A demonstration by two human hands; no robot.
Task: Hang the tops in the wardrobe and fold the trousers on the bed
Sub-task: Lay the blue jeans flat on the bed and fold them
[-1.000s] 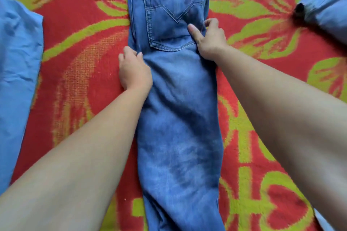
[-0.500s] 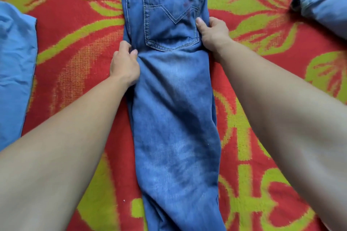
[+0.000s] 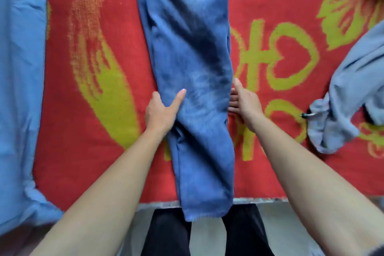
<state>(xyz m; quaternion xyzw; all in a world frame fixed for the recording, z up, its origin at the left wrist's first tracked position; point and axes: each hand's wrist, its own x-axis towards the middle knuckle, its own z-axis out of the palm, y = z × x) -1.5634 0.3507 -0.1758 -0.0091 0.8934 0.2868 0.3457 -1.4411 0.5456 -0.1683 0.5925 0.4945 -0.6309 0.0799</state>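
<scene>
Spread over the bed, a red woven blanket (image 3: 68, 131) with yellow-green leaf patterns carries the blue denim jeans (image 3: 191, 48). They lie lengthwise down its middle, legs stacked, hems hanging past the near edge. I'm on the trouser fold. My left hand (image 3: 161, 113) pinches the jeans' left edge, thumb on top. My right hand (image 3: 244, 103) has straight fingers slipped under the right edge, thumb free. Next, I judge, both hands must lift together and carry the legs toward the waistband, edges level. Left of the jeans lies a light blue garment (image 3: 20, 89), and right of them a crumpled grey-blue garment (image 3: 349, 97).
</scene>
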